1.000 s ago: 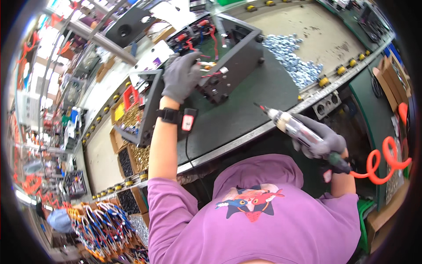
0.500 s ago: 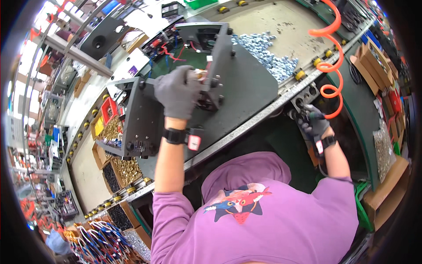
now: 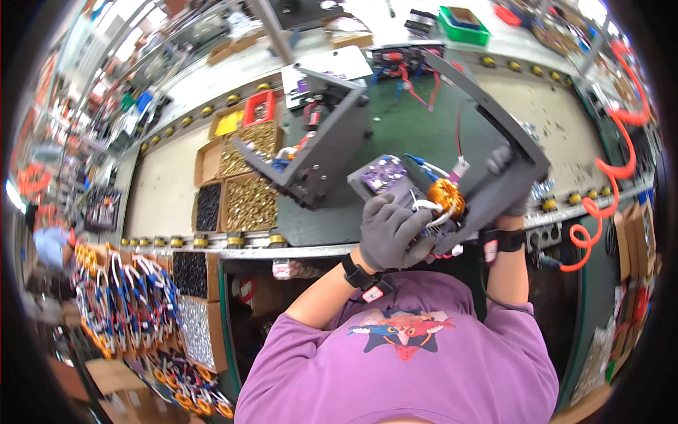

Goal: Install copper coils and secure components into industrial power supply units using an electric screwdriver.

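Note:
A dark grey metal casing [image 3: 510,134] is held tilted over the green work surface in front of me. A copper-wound coil [image 3: 446,197] with white leads and a purple circuit board [image 3: 385,174] show inside it. My gloved left hand [image 3: 397,234] is closed on the casing's near part, beside the coil and its white wires; its exact grip is partly hidden. My right hand [image 3: 500,161], also gloved, wraps round the right-hand panel, fingertips showing on the inner face. A second dark grey casing [image 3: 323,152] stands to the left, apart from both hands.
Boxes of brass-coloured fasteners [image 3: 251,203] and black screws [image 3: 207,208] lie left, near a red bin [image 3: 259,107]. An orange coiled hose [image 3: 592,205] hangs right. Wired coils [image 3: 127,297] hang lower left. A green bin [image 3: 462,27] stands at the back.
My right hand has left the dark tool by the orange hose and taken hold of the casing. That casing is now tilted and turned, with my left hand lower on it. The view has swung.

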Demonstrator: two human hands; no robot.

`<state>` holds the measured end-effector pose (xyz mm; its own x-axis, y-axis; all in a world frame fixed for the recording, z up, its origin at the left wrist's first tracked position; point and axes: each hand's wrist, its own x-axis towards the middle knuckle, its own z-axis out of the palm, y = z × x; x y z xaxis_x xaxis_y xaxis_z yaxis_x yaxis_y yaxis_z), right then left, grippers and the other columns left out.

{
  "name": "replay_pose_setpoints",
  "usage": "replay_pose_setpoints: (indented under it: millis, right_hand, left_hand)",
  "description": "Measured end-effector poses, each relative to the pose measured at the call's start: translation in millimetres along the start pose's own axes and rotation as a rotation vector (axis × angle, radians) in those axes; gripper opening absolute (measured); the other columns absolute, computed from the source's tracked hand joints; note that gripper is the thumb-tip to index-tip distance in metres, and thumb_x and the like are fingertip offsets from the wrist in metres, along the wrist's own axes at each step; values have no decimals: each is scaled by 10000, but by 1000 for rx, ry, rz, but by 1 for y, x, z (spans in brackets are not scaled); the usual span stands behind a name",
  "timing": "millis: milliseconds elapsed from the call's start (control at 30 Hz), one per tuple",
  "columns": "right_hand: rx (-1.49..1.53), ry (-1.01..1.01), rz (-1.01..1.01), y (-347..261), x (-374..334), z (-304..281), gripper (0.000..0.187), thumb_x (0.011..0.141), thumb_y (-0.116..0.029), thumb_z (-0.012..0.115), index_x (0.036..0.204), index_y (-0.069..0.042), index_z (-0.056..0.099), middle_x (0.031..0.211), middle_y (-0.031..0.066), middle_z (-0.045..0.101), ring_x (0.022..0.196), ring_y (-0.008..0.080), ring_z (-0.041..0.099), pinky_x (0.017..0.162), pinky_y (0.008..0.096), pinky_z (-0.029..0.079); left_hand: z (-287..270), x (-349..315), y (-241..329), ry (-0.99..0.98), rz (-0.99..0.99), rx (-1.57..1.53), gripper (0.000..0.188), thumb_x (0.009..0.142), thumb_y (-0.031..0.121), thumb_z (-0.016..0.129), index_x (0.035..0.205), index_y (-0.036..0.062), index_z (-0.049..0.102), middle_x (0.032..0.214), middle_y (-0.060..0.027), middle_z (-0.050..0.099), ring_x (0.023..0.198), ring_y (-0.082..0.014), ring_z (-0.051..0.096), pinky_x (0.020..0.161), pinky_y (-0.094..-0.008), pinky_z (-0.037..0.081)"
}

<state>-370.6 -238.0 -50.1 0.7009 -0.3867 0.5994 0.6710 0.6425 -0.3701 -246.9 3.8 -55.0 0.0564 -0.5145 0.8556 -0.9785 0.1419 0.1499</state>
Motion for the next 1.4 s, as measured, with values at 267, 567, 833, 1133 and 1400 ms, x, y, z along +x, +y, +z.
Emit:
replay_pose_setpoints:
  millis: [267, 567, 833, 1133, 1400]
  right_hand:
    - [-1497, 504, -499, 3, 21, 85, 190, 798, -95, 739, 892, -35, 585, 829, 25, 581, 713, 104, 570, 646, 258, 466]
    - [-2178, 48, -457, 38, 14, 87, 245, 701, -20, 749, 920, -42, 641, 975, 137, 576, 840, 285, 594, 691, 345, 490]
    - [-778, 653, 430, 206, 48, 46, 557, 908, -422, 637, 1280, -16, 546, 1224, 102, 602, 1118, 238, 572, 1001, 340, 427]
    - [-182, 604, 223, 243, 113, 73, 523, 855, -462, 703, 1191, -75, 598, 1102, 70, 659, 1019, 189, 621, 933, 356, 492]
    - [-1874, -874, -428, 191, 91, 157, 293, 651, -278, 802, 798, -129, 596, 646, 2, 538, 586, 208, 563, 530, 314, 445]
  left_hand:
    - [-35, 38, -64, -303, 24, 161, 739, 803, 579, 626, 1317, 68, 484, 1285, -178, 525, 1274, -331, 455, 1131, -500, 265]
    - [-140, 52, -166, -651, -316, 729, 307, 939, 351, 523, 785, 170, 716, 772, -36, 678, 787, -210, 645, 1066, -451, 274]
    - [-129, -21, -127, 189, -355, 433, 132, 772, 137, 627, 645, 103, 633, 622, -65, 609, 622, -244, 578, 849, -373, 424]
    - [-158, -69, -84, 185, -619, 571, 232, 853, 229, 588, 869, 68, 755, 1039, -131, 659, 1105, -294, 536, 1028, -440, 341]
    - [-137, -58, -82, 587, -801, 149, 442, 926, 225, 560, 1303, -4, 529, 1372, -200, 473, 1278, -402, 419, 1080, -474, 321]
